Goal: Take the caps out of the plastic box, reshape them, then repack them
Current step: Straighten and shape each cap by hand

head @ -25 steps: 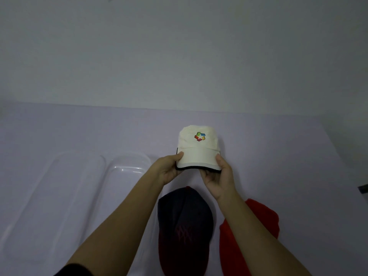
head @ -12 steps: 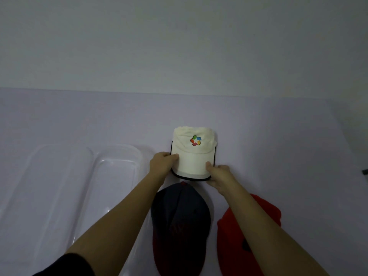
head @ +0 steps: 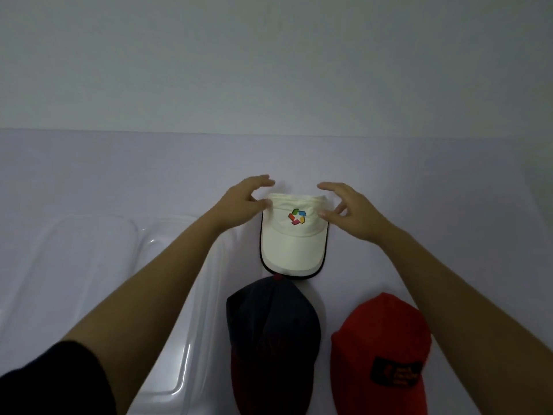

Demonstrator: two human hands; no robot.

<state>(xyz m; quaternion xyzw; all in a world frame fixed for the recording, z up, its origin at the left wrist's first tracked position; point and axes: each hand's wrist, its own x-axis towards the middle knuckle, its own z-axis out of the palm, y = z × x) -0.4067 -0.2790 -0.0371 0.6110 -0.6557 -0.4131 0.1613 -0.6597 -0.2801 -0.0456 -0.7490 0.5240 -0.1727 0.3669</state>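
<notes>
White cap (head: 294,238): 1, flat on table (head: 434,181), brim toward wearer, between 2 hands. Left hand (head: 239,205): fingers spread, loosely curved, thumb touching crown's left corner. Right hand (head: 354,215): likewise spread, fingertips at crown's right edge.

There are three cloth caps: one white cap with a colourful badge (head: 294,235), one dark blue cap (head: 272,333), one red cap with a black patch (head: 380,339). There are two clear plastic trays: left tray (head: 74,265), right tray (head: 155,241). Two bare hands: left hand (head: 239,205), right hand (head: 356,214)
</notes>
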